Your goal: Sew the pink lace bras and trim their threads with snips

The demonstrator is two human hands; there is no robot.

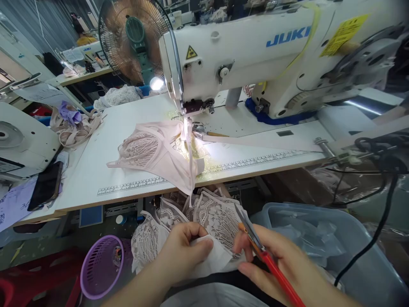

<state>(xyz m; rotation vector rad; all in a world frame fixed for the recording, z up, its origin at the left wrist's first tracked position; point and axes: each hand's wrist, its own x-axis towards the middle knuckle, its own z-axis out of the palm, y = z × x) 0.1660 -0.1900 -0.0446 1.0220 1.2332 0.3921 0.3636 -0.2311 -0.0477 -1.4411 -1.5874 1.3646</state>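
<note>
My left hand [183,253] is low in the middle, its thumb and fingers pinching the edge of a white fabric piece [212,260] over my lap. My right hand [284,260] grips a pair of red-handled scissors [275,270], whose metal blades point up and left beside the lace. Several lace bra pieces [220,213] are bunched in my lap beyond both hands. On the table, a pale pink lace bra [147,147] lies partly under the needle of the sewing machine [243,55], with one strap end hanging over the front edge.
A printed ruler [243,164] runs along the table's front [86,170]. A grey-blue plastic tub [271,209] stands at right, a purple basket [86,273] at lower left. A phone [47,185] lies at left; a fan [136,32] stands behind. A black cable [367,247] hangs at right.
</note>
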